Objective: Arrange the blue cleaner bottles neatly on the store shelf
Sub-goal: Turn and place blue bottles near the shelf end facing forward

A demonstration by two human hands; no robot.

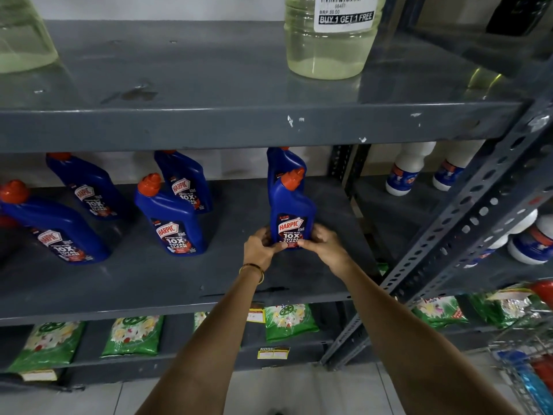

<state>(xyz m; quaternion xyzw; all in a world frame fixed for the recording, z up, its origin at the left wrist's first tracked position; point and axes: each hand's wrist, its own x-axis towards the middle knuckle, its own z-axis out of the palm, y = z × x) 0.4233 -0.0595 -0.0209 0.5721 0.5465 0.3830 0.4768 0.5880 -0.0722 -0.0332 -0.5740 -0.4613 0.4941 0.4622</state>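
Several blue cleaner bottles with red caps stand on the grey middle shelf (167, 283). Both my hands grip the base of one upright bottle (291, 209) near the shelf's right end: my left hand (261, 248) on its left side, my right hand (324, 245) on its right. Directly behind it stands another blue bottle (282, 161), partly hidden. Further left are two pairs: a front bottle (170, 217) with one behind it (185, 178), and a front bottle (54, 226) at the far left with one behind (86, 187).
A slanted perforated steel upright (466, 217) borders the shelf on the right, with white bottles (407, 169) beyond it. Clear bottles of yellowish liquid (327, 37) stand on the upper shelf. Green packets (133, 335) fill the lower shelf. A wire basket (526, 363) sits at lower right.
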